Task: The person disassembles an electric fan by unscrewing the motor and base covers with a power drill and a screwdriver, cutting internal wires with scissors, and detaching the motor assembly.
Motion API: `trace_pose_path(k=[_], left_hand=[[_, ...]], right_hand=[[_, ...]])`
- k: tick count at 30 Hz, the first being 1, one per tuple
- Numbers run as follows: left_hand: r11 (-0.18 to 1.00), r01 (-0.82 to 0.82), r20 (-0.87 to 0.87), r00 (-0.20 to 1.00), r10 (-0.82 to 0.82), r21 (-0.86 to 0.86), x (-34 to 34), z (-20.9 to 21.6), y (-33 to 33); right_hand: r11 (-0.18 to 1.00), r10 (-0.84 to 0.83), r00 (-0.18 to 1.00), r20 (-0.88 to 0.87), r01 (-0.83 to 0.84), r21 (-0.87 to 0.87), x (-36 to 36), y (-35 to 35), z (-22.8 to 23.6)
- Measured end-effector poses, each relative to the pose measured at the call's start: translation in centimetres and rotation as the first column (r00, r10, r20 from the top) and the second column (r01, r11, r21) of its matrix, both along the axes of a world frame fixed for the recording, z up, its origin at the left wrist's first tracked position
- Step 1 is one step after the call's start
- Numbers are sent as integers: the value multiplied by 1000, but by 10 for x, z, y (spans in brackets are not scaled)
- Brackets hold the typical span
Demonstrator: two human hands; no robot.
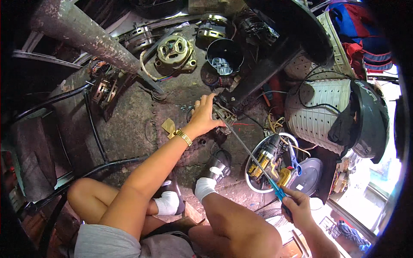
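Observation:
My right hand [297, 207] is closed around the blue handle of a long screwdriver [249, 151]. Its thin shaft slants up and left to a greyish metal motor [224, 117] on the floor, where the tip's exact contact is too small to make out. With thumb and fingers apart, my left hand [202, 117] grips the left side of that motor; part of it is hidden behind the fingers. Several loose screws [185, 107] lie just left of this hand. A yellowish piece of card [169, 127] rests near my wrist.
More motors stand at the back, including a brass-coloured one [174, 52] beside a black bucket [225, 56]. A white tub [249, 178] holds a yellow drill [263, 161] and blue-handled scissors [294, 160]. A perforated white drum [316, 105] stands right. A black metal leg [266, 71] slants above the motor.

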State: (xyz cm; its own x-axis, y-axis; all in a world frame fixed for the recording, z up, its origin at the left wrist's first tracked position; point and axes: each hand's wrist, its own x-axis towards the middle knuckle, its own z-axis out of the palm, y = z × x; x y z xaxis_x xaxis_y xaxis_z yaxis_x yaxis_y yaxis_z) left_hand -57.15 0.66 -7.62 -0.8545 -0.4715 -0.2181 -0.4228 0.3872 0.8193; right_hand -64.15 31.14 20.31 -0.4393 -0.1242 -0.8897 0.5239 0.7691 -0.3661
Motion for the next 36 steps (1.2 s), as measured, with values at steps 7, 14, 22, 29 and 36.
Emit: trace_pose_path(k=[7, 14, 22, 29, 36], left_hand=[[999, 16, -53, 999, -13, 46, 3, -3, -11], [919, 385, 163, 915, -369, -80, -25, 4, -50], [883, 467, 225, 858, -463, 35, -33, 10, -42], [895, 446, 246, 866, -436, 15, -33, 15, -42], [901, 433, 250, 869, -427, 33, -32, 15, -43]], right_hand=[[799, 534, 590, -606, -586, 133, -5, -6, -2], [879, -285, 860, 423, 410, -243, 9, 6, 3], [918, -328, 832, 449, 393, -59, -5, -23, 13], [889, -416, 804, 426, 457, 5, -10, -12, 4], [1000, -6, 988, 157, 11, -29, 1, -2, -10]])
